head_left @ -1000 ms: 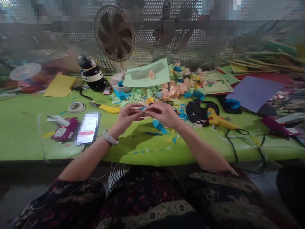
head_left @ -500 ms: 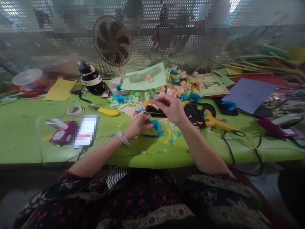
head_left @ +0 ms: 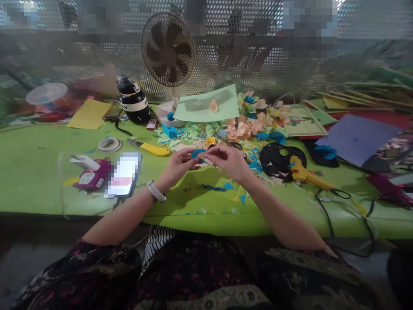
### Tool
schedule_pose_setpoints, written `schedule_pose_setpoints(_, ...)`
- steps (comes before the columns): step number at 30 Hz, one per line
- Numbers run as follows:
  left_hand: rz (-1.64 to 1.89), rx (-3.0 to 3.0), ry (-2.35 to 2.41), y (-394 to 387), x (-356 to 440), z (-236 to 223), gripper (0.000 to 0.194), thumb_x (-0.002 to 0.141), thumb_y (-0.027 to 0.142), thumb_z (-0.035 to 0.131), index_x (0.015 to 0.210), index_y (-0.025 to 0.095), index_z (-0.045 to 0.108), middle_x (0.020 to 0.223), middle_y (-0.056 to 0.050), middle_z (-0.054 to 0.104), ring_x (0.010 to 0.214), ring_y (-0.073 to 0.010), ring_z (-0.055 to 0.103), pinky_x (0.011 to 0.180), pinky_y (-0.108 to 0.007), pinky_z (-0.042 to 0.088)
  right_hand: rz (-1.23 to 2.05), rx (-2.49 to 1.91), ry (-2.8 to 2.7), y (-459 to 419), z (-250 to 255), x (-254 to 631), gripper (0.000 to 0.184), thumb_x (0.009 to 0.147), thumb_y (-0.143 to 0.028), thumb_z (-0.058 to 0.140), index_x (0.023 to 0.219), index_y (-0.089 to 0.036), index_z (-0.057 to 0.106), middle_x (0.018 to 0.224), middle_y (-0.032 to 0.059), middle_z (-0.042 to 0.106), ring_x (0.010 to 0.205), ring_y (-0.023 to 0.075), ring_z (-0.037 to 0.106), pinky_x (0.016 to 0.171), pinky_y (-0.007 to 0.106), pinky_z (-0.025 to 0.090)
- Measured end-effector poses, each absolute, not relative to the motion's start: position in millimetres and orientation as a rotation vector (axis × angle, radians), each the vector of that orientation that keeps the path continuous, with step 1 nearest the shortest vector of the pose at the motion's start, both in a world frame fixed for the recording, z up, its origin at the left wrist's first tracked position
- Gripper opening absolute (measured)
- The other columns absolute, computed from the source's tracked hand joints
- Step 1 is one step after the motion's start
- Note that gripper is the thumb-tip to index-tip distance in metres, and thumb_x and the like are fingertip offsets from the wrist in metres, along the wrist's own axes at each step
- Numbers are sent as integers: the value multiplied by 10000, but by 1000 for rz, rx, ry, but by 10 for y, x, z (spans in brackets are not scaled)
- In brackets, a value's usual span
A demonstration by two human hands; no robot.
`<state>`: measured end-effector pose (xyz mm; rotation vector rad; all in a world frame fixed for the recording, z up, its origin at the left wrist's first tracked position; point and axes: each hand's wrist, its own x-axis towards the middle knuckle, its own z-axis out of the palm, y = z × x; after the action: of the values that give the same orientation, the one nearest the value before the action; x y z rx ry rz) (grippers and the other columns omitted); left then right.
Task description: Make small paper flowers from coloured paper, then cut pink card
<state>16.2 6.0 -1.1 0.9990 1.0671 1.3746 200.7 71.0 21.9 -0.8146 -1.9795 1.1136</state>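
Observation:
My left hand pinches a rounded blue paper piece between thumb and fingers. My right hand meets it from the other side, its fingertips pinched on a small peach paper piece that overlaps the blue one. Just beyond the right hand, dark-handled scissors lie partly hidden among paper scraps. Below both hands, a narrow dark-blue strip rests on the green table. A heap of peach paper flowers sits behind the hands.
A yellow cutter knife, tape roll and phone lie on the left. On the right are a black palette-shaped piece and a yellow glue gun with its cord. A fan and black bottle stand behind.
My right hand has come down from the scissors to meet my left hand. The left hand has lifted the blue paper piece off the table, and the dark-blue strip beneath is uncovered.

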Motion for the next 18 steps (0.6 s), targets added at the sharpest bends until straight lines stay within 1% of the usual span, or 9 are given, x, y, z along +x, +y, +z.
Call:
schedule_pose_setpoints(3, 1327, 958, 1029, 42, 158, -43, 351, 714, 371, 858, 944, 154, 703, 948, -60, 769, 854, -175, 745, 776, -306, 612, 1073, -813, -2006, 724, 186, 2009, 346, 832, -518, 712, 865, -174, 710, 787, 34, 697, 651, 129, 556, 605, 276, 438)
schedule_pose_setpoints(6, 1292, 928, 1012, 29, 144, -41, 293, 754, 363, 827, 950, 171, 724, 969, -66, 770, 902, -194, 749, 769, -308, 612, 1013, -824, -2015, 713, 166, 2005, 355, 832, -537, 717, 897, -188, 721, 780, 26, 681, 641, 125, 536, 607, 279, 444)
schedule_pose_setpoints(9, 1271, 903, 972, 30, 130, -35, 263, 757, 325, 815, 959, 173, 741, 964, -67, 773, 912, -201, 749, 761, -310, 615, 993, -855, -2007, 688, 179, 2000, 398, 802, -570, 744, 917, -191, 713, 727, 5, 635, 595, 111, 482, 573, 273, 425)
schedule_pose_setpoints(12, 1250, 889, 954, 41, 122, -37, 218, 757, 273, 792, 942, 167, 747, 964, -69, 775, 907, -203, 749, 762, -320, 619, 996, -898, -2011, 670, 211, 2002, 426, 773, -595, 765, 893, -191, 696, 686, -9, 603, 570, 102, 447, 550, 268, 414)
schedule_pose_setpoints(18, 1219, 856, 954, 54, 121, -33, 136, 758, 224, 747, 875, 156, 735, 894, -74, 777, 874, -208, 758, 768, -331, 626, 984, -901, -2050, 678, 235, 2030, 423, 781, -580, 764, 913, -186, 689, 727, 1, 621, 572, 92, 449, 556, 268, 418)
